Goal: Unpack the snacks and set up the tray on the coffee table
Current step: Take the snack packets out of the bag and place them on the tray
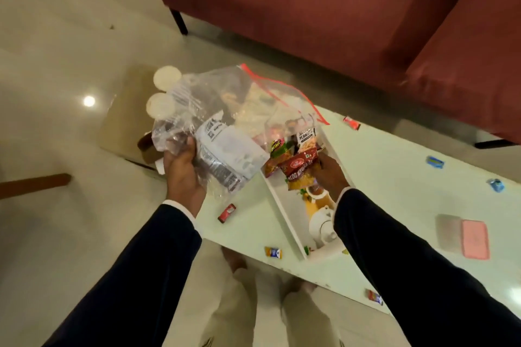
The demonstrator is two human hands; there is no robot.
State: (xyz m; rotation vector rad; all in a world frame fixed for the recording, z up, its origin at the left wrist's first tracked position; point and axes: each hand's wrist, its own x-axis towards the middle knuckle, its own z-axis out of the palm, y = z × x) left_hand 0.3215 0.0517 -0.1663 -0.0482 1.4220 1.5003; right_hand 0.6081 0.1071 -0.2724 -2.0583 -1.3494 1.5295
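Observation:
My left hand (181, 170) grips the bottom of a clear zip bag (225, 110) with a red seal, held up over the left end of the white coffee table (394, 177). More packets show dimly inside the bag. My right hand (329, 173) holds a bunch of snack packets (296, 166), a red one in front, over the white tray (277, 200). The tray has a teapot picture on its floor and lies on the table. A peanut packet (306, 136) sticks up behind the bunch.
Small wrapped candies lie scattered on the table: a red one (227, 213), a yellow-blue one (273, 252), blue ones (435, 162) at the right. A pink pad (475, 239) lies at the right. A red sofa (338, 8) stands behind. Two white cups (166, 76) sit on a low surface left.

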